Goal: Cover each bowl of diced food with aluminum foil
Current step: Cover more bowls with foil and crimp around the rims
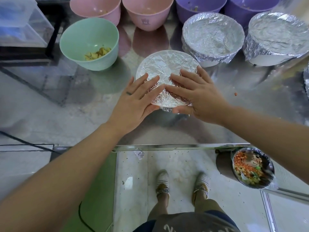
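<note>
Fingers (150,82) of left hand (133,97) and right hand (199,92) straight, we press foil (164,64) flat on middle bowl (167,104), on steel table (234,97). Next, we guess: tuck rim, then foil green bowl (75,39).

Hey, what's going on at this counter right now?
A person presses the left hand and right hand flat on a round bowl wrapped in crinkled aluminum foil on the steel counter. Two white foil-covered bowls sit at back right; the mint-green bowl of diced food is uncovered.

Both hands (133,97) (197,94) press flat on the foil-covered bowl (165,64).
</note>
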### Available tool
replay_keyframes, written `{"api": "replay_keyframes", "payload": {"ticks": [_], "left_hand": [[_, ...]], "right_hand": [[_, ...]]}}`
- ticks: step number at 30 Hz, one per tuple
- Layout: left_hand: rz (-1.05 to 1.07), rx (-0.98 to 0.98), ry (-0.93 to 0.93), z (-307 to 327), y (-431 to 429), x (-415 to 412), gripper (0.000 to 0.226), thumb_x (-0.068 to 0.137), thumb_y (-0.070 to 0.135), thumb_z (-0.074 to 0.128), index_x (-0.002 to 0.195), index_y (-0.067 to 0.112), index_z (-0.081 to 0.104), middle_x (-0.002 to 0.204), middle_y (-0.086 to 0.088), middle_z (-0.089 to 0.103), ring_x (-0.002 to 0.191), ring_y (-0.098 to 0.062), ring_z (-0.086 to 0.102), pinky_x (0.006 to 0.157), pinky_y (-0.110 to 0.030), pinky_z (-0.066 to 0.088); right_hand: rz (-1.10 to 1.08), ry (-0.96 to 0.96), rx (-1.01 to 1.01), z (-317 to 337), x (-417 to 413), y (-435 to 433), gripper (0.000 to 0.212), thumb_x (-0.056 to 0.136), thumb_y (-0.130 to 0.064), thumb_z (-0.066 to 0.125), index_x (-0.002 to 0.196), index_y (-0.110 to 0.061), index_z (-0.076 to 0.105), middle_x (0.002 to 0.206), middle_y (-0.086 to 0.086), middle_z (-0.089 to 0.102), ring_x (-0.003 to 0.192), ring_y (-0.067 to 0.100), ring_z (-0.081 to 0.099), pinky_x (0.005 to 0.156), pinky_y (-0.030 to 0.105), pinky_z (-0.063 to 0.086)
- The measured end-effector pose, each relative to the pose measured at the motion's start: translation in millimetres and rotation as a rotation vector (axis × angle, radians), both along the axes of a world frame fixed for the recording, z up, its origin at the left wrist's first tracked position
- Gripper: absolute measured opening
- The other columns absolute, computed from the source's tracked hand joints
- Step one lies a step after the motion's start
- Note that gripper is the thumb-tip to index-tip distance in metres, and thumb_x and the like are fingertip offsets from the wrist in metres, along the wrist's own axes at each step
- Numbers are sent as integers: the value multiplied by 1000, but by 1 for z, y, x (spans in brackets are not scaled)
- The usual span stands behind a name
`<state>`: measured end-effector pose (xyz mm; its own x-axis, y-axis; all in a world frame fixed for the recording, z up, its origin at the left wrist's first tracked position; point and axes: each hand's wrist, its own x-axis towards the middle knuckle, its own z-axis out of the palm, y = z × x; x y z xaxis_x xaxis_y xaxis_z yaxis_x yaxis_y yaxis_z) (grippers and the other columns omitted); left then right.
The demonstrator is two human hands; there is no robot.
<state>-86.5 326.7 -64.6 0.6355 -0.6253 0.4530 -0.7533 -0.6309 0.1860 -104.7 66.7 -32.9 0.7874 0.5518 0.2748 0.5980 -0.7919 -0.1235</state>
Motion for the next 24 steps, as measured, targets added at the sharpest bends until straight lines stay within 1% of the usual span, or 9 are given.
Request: {"api": "replay_keyframes", "payload": {"ticks": [6, 10, 12, 14, 15, 17, 20, 22, 24], "left_hand": [[40, -39, -22, -3, -4, -4, 47, 107, 48, 40, 147, 25, 41, 153, -8, 47, 145, -35, 37, 117, -62, 27], [50, -43, 0, -3, -5, -5, 47, 106, 50, 41, 147, 26, 41, 154, -7, 46, 146, -34, 36, 119, -60, 25], [52, -22, 1, -3, -4, -4, 49, 106, 51, 40, 148, 27, 40, 155, -6, 46, 146, -33, 35, 119, -60, 24], [53, -6, -3, -2, -4, -3, 49, 105, 52, 40, 148, 28, 39, 155, -6, 45, 146, -32, 35, 119, -61, 24], [53, -4, -3, -2, -4, -3, 49, 105, 52, 40, 147, 29, 39, 155, -6, 45, 146, -33, 35, 118, -62, 25], [52, -10, -7, -3, -3, -3, 48, 105, 52, 40, 147, 28, 39, 155, -7, 45, 146, -33, 35, 117, -63, 26], [53, -19, -4, -5, -2, -4, 49, 106, 52, 40, 148, 27, 38, 155, -8, 45, 146, -34, 35, 118, -62, 26], [64, -24, 9, -4, -3, -3, 50, 106, 53, 39, 148, 25, 40, 155, -7, 45, 147, -34, 35, 119, -61, 25], [66, -29, 20, -3, -5, -2, 51, 106, 52, 40, 148, 23, 44, 155, -7, 46, 147, -34, 35, 120, -60, 24]], "right_hand": [[-7, -107, 39, -8, 0, 2, 68, 93, -73, 41, 137, -25, 62, 145, 7, 56, 136, 35, 49, 115, 63, 26], [-34, -124, 49, -8, -3, 6, 63, 90, -67, 51, 137, -26, 62, 144, 5, 57, 136, 35, 49, 115, 63, 26], [-40, -78, 30, -4, -4, 6, 72, 87, -72, 49, 142, -27, 56, 149, 6, 52, 141, 36, 42, 116, 63, 23], [-35, -2, -28, 3, -4, 3, 89, 81, -83, 42, 150, -27, 44, 156, 7, 42, 148, 35, 31, 120, 61, 14], [-17, 12, -40, 6, -5, 2, 92, 80, -85, 40, 152, -27, 41, 158, 6, 39, 149, 35, 28, 122, 60, 11], [33, 26, 28, 11, -6, 2, 83, 86, -80, 41, 151, -27, 42, 158, 7, 39, 148, 34, 30, 122, 59, 12], [73, 28, 174, 12, -5, 6, 60, 93, -59, 55, 141, -23, 55, 151, 7, 48, 143, 33, 39, 120, 56, 21], [98, -7, 251, 9, -6, 13, 41, 94, -46, 63, 122, -16, 69, 140, 7, 59, 134, 33, 49, 114, 56, 33], [116, -51, 328, 4, -10, 18, 26, 95, -35, 68, 97, -10, 73, 126, 9, 66, 123, 35, 58, 102, 54, 44]]}}
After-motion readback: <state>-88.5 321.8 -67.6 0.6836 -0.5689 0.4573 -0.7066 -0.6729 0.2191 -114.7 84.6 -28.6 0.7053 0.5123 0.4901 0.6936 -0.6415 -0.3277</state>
